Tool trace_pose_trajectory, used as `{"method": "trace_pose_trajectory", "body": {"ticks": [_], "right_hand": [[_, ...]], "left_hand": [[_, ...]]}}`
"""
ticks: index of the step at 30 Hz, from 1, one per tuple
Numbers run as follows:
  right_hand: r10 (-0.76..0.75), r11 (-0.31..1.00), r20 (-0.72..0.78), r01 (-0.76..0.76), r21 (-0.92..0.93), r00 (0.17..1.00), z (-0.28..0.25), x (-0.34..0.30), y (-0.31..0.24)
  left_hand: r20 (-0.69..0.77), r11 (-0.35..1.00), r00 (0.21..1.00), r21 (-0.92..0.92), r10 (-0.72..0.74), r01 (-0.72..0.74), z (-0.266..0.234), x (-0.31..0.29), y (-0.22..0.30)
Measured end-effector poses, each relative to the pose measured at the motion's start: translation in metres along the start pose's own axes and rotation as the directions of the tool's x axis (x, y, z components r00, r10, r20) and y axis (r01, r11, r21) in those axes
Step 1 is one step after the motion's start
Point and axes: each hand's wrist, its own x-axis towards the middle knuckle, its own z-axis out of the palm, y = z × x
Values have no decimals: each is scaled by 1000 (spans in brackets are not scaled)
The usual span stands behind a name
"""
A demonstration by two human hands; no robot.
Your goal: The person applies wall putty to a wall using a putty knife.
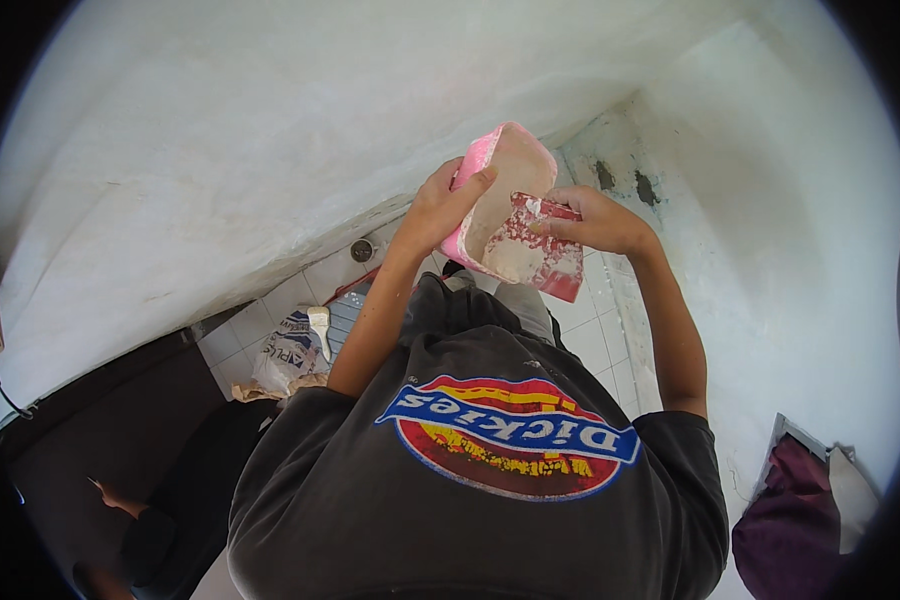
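My left hand [438, 212] grips a pink plastic tub [478, 158] by its left side, with the thumb over the rim. The tub is tilted, and whitish paste coats its inside. In my right hand [608, 222] is a flat red putty scraper [564, 272], smeared with white paste and pinched at its upper part between thumb and fingers. The scraper lies across the tub's right side, covering part of the opening. Whether its edge touches the tub I cannot tell.
Pale walls meet in a corner ahead; the right one has dark bare patches [647, 188]. On the tiled floor are a floor drain [361, 250], a paintbrush [320, 325] and a plastic bag [288, 350]. Another person's hand [118, 498] shows lower left. Purple cloth [790, 510] hangs at right.
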Motion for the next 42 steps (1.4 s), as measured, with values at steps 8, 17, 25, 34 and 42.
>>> {"method": "trace_pose_trajectory", "body": {"ticks": [8, 17, 25, 34, 42], "right_hand": [[107, 921, -47, -81, 381, 993, 22, -8, 18], [113, 617, -481, 319, 719, 869, 52, -19, 41], [112, 413, -602, 514, 752, 791, 68, -12, 28], [161, 392, -872, 781, 486, 461, 8, 19, -37], [-354, 854, -855, 241, -461, -378, -72, 73, -85]], "left_hand": [[-33, 1000, 999, 3, 2, -2, 0, -9, -8], [-17, 934, 995, -345, 95, -96, -3, -12, -32], [68, 880, 993, -472, 99, -55, -11, -18, -53], [14, 858, 992, -504, 123, -100, -32, -34, -55], [-17, 799, 989, -588, 145, -127, -37, -66, -32]]}}
